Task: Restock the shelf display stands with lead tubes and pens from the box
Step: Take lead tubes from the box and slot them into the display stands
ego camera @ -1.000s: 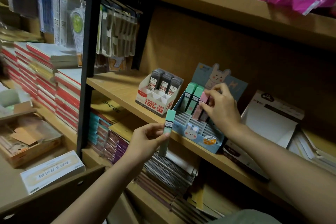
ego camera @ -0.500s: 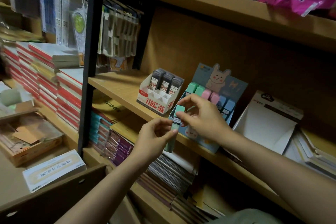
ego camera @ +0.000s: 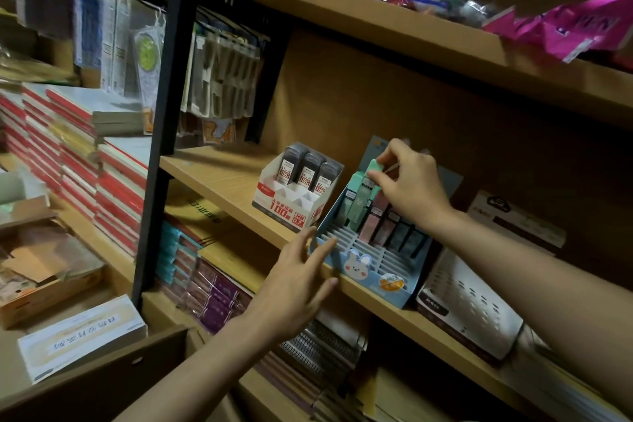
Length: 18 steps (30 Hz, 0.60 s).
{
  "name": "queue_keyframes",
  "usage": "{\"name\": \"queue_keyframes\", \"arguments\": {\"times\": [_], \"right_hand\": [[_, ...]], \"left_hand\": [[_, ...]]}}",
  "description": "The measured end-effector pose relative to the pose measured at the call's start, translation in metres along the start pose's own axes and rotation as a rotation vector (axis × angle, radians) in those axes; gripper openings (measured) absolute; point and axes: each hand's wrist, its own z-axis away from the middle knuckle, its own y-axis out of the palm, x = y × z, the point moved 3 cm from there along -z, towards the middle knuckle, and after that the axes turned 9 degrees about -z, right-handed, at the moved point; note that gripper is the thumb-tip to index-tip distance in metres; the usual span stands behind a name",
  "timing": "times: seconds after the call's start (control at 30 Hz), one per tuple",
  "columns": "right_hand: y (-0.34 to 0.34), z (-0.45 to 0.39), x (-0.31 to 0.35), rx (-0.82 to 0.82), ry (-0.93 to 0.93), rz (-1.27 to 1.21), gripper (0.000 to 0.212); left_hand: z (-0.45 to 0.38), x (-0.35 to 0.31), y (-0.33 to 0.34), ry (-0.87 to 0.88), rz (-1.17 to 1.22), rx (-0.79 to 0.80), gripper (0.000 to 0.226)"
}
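Holding: my right hand (ego camera: 412,187) pinches the top of a green lead tube (ego camera: 364,193) with thumb and fingertips, tube upright and tilted back in the rear row of the blue stand (ego camera: 363,262).
Left hand: my left hand (ego camera: 298,279) sits in front of the shelf edge, fingers spread and straight, gripping nothing; fingertips reach the blue stand's front left corner, I cannot tell if they touch.
Blue stand: on the middle shelf (ego camera: 219,178), bunny on its front, slotted rows; front rows bare, back row filled.
Back row: another green tube (ego camera: 348,202) just left of the held one, pink tubes (ego camera: 373,219) to the right, then darker tubes (ego camera: 402,235), partly under my wrist.
White stand: white stand (ego camera: 291,205) just left of the blue one, touching or nearly so, three dark lead tubes (ego camera: 306,171) upright in its back row.
Surroundings: stacked red notebooks (ego camera: 68,161) at left, white box (ego camera: 469,312) right of the blue stand.
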Motion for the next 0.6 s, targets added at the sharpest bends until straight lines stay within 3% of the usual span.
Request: {"name": "queue_keyframes", "arguments": {"times": [0.6], "right_hand": [[0.031,0.007,-0.009,0.058,0.099,-0.025,0.019]], "left_hand": [[0.000,0.004,0.005,-0.009,-0.016,-0.005,0.064]]}}
